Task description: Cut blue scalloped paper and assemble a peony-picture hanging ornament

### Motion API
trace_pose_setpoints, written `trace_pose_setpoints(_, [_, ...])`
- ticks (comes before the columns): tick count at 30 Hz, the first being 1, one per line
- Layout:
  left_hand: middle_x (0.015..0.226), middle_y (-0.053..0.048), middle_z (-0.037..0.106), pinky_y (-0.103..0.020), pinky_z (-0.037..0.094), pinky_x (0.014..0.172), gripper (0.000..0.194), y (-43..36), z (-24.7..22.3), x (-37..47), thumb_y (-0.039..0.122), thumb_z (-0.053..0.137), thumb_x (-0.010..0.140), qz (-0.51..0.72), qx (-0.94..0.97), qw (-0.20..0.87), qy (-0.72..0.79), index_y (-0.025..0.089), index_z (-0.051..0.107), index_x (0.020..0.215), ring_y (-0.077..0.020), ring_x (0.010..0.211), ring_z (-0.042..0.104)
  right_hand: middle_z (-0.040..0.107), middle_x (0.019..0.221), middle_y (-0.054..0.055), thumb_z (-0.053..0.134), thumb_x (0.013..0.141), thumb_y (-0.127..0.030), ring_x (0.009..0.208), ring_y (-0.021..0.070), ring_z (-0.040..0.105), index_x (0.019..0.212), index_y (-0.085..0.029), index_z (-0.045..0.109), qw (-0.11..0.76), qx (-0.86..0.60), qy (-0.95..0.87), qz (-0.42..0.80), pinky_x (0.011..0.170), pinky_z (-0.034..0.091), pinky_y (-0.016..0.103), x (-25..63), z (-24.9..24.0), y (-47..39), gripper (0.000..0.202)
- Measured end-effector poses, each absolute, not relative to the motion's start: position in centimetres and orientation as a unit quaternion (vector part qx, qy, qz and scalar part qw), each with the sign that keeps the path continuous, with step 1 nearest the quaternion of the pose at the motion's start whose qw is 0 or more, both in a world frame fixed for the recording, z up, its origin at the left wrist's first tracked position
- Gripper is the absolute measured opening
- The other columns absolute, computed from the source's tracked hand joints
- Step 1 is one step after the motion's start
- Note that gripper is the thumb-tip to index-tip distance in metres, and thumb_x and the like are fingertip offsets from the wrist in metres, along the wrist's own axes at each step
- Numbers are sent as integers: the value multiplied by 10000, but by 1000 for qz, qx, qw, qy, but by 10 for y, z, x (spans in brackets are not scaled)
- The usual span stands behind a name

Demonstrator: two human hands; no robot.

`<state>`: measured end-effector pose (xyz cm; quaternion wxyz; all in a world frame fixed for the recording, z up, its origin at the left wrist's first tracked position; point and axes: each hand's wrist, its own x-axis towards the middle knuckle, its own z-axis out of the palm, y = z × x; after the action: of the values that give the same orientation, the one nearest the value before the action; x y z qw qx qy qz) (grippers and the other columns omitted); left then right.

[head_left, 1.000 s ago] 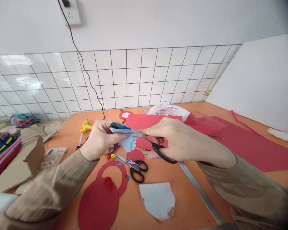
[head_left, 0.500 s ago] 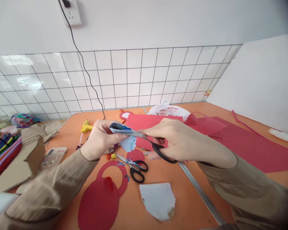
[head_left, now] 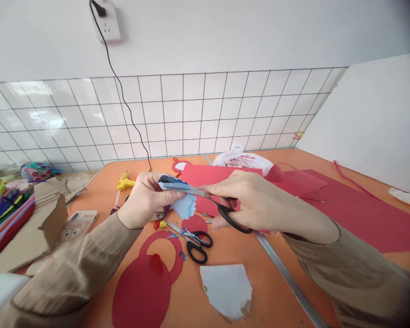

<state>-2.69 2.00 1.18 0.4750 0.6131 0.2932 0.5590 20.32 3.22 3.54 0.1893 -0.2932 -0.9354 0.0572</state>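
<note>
Pinched in my left hand [head_left: 145,200] is a piece of light and dark blue fabric [head_left: 185,207] with a scalloped lower edge. My right hand [head_left: 251,200] grips black-handled scissors [head_left: 233,218], fingers through the loops. Their blades lie across the fabric near my left fingertips. Below my hands, a second pair of black-handled scissors [head_left: 195,243] rests on the orange table [head_left: 191,300] among blue scraps. Beside it lie a red paper ring [head_left: 178,262], a red oval [head_left: 141,294] and a small red disc [head_left: 194,224]. A torn-edged whitish piece [head_left: 227,289] lies nearer me.
At left are a yellow glue gun [head_left: 125,181], a phone [head_left: 78,225], cardboard [head_left: 30,241] and colourful pipe cleaners [head_left: 12,218]. Red sheets [head_left: 358,209] spread to the right. A white plastic bag [head_left: 244,160] sits at the back, before the tiled wall.
The view has shifted slightly, so the table items sit a little lower and to the right. Both hands keep their grip, and the blades stay at the fabric.
</note>
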Motion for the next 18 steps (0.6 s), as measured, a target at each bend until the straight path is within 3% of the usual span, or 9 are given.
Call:
trace_pose_setpoints(4, [567,-61,718,-262,560,453,198,21,9,-27,267,892,606,555,600,489,305,125,757,631,-176,468,659,383,504,-75,681,787,-238,505,94,333,731,-197,578,183,-303,-933,62,527,231,260,203,37,31,125])
trace_pose_setpoints(10, [548,-66,705,-294,561,444,245,21,7,-22,308,895,596,565,560,533,287,115,752,643,-199,468,660,344,534,-75,726,802,-446,512,94,288,693,-188,552,204,-283,-928,129,504,247,248,203,36,32,330])
trace_pose_setpoints(18, [624,-64,746,-264,589,520,188,15,11,-18,255,894,601,564,535,564,278,125,769,651,-167,526,679,410,626,-55,765,749,-397,594,109,343,681,-199,472,212,-311,-910,176,538,287,240,207,39,30,361])
